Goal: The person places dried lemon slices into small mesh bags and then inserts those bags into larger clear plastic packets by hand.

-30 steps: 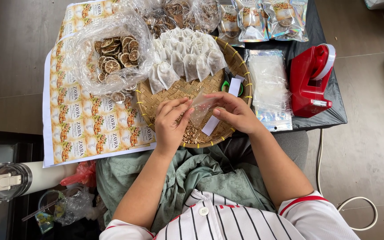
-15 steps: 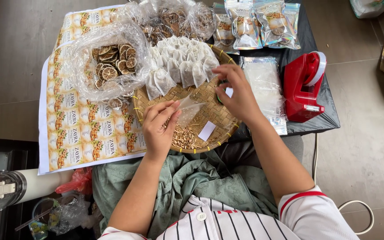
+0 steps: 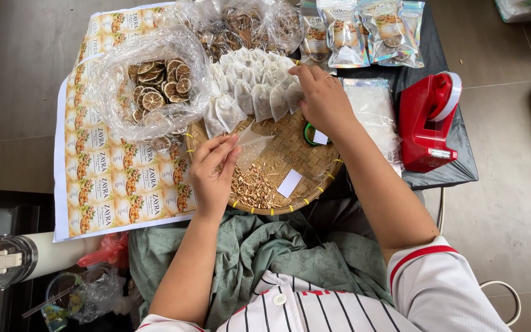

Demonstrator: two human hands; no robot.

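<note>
Mid-pack, judging by layout: four filled pouches point(image 3: 364, 31) done at top of frame, clear pouch point(image 3: 252, 146) just left of centre empty, pinched in left hand point(image 3: 213, 169) grip, long axis slanting up-right, mouth side unclear; right hand point(image 3: 322, 98) fingertips closing on white sachet point(image 3: 294, 95) in basket tray point(image 3: 314, 166).

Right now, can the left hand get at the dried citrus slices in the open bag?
Probably yes. The left hand holds a clear pouch over the woven tray; the bag of dried citrus slices lies open just beyond it, nothing between. The pouch occupies its fingers, though.
</note>
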